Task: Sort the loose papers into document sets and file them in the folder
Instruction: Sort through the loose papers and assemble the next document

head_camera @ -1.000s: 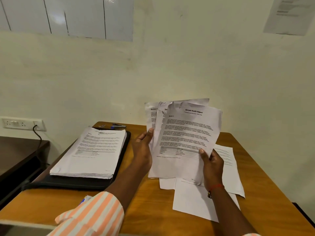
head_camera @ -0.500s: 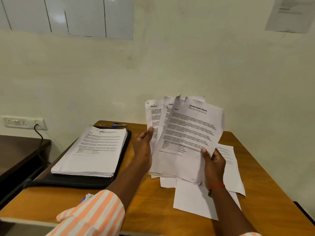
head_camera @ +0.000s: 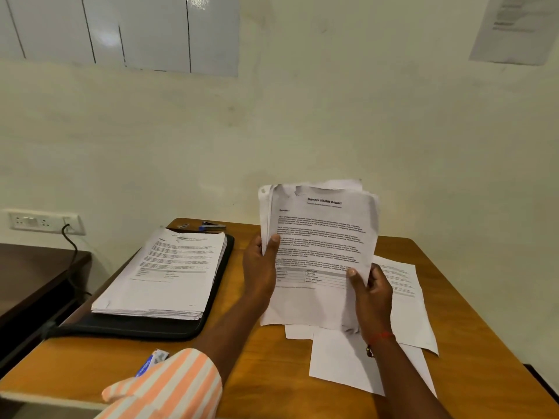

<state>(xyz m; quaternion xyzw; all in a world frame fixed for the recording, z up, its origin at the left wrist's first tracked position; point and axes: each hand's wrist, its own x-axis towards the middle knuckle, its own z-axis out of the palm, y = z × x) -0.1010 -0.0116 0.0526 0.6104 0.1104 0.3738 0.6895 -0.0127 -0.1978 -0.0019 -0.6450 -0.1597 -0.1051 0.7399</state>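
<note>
White printed health-report pages (head_camera: 320, 237), fanned a moment ago, now stand squared between left hand (head_camera: 260, 267) and right hand (head_camera: 373, 294), both gripping them; one set seems gathered.

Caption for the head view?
Left hand and right hand hold a sheaf headed Sample Health Report over loose sheets on the table; a paper stack lies on the black folder.

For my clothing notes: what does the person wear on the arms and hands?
A sleeve with orange and white stripes covers the upper left forearm; the left hand is bare. Below the right hand, the wrist bears a red thread and a thin bracelet.
</note>
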